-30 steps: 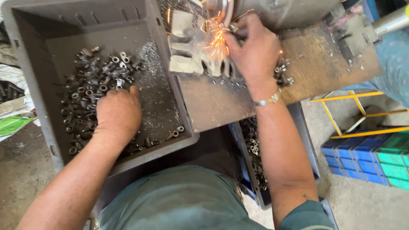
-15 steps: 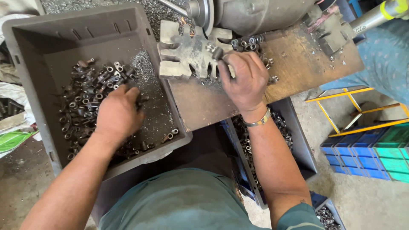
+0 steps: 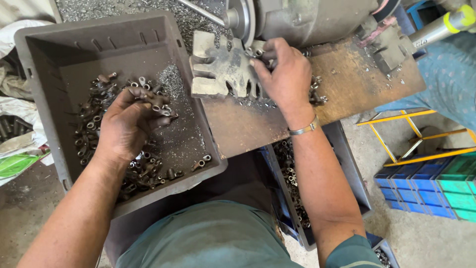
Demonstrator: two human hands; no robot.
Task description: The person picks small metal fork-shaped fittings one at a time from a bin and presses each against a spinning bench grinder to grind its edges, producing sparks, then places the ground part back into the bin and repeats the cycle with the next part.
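A metal workshop — bench grinder point(image 3: 297, 20), grey parts bin point(image 3: 59, 54), filings.

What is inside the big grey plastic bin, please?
The grey bin holds many small metal parts and fine metal shavings. The left hand is in it, gripping some parts; whatever lies under that hand is covered.

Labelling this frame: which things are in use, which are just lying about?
In use:
left hand gathering small metal fittings in grey bin
right hand at slotted metal rest by grinder

Lying about:
blue and green crates
yellow frame
green bag
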